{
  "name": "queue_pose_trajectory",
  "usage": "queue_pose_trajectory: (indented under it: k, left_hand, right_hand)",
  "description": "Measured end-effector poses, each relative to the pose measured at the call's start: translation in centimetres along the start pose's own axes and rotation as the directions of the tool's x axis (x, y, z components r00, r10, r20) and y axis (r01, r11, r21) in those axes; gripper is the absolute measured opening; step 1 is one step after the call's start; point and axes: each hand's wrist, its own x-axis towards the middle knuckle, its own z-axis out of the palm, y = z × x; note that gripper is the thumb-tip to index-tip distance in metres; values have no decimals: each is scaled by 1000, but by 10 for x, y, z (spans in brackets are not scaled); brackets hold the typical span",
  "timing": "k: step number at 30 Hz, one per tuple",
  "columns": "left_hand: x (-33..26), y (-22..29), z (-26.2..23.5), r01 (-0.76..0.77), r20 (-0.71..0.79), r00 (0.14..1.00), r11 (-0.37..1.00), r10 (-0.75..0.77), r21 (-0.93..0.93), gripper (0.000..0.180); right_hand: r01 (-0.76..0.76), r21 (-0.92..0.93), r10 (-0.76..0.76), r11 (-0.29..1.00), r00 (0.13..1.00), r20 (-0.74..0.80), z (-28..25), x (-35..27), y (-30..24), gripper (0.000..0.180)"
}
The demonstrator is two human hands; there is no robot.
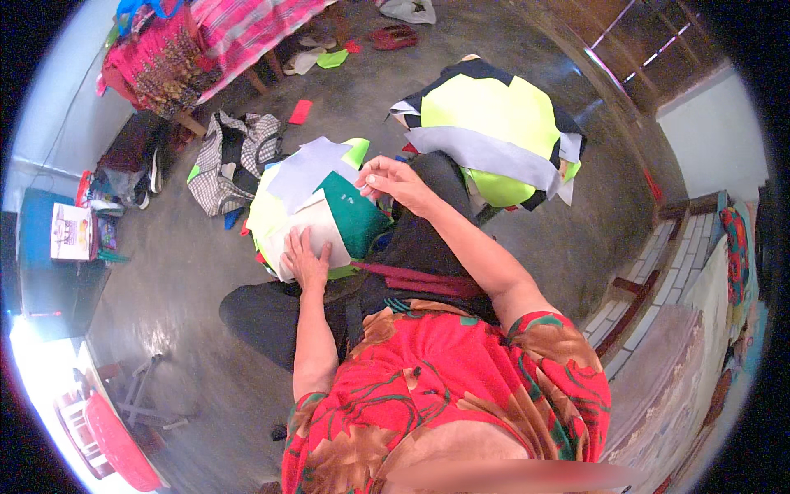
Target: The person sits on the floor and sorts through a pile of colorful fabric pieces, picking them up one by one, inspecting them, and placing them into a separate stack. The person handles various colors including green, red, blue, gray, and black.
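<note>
A pile of fabric pieces lies in front of my folded legs. On it are a cream piece (306,217), a dark green piece (350,218) with small white marks, and a lavender-grey piece (309,174), with neon yellow at the edges. My left hand (307,260) rests on the cream piece, its fingers spread flat. Just over the green piece's upper right corner is my right hand (390,183), thumb and fingers pinched together. Whatever may be between those fingertips is too small to make out.
Beyond my right knee sits a second heap of neon yellow fabric (490,107) with a grey strip (485,155). A checked cloth (234,152) lies left of the pile, near a red scrap (300,112). A bed (239,33) stands far left, a red chair (115,440) near left.
</note>
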Motion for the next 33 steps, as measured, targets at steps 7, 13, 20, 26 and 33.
queue_pose_trajectory:
  k: [7, 13, 20, 26, 33]
  left_hand:
    - [3, -5, 7, 0, 33, 999, 1000, 1, -6, 64]
    - [-1, -4, 4, -26, 2, 1000, 999, 26, -29, 63]
    - [2, -4, 3, -22, 30, 999, 1000, 23, -12, 62]
    - [2, -7, 6, -53, 11, 999, 998, 53, -34, 64]
    - [0, -11, 5, -61, -7, 998, 997, 61, -39, 63]
  right_hand:
    - [44, -760, -503, 648, 774, -384, -30, -81, -49, 13]
    - [-183, -767, -698, 615, 326, -638, -104, -157, -53, 17]
    - [-111, -441, -449, 891, -70, -891, -196, -220, -7, 36]
    - [-95, -220, -223, 971, -16, -975, -219, -230, 12, 38]
    - [-175, -129, -115, 976, 87, -990, -239, -226, 12, 35]
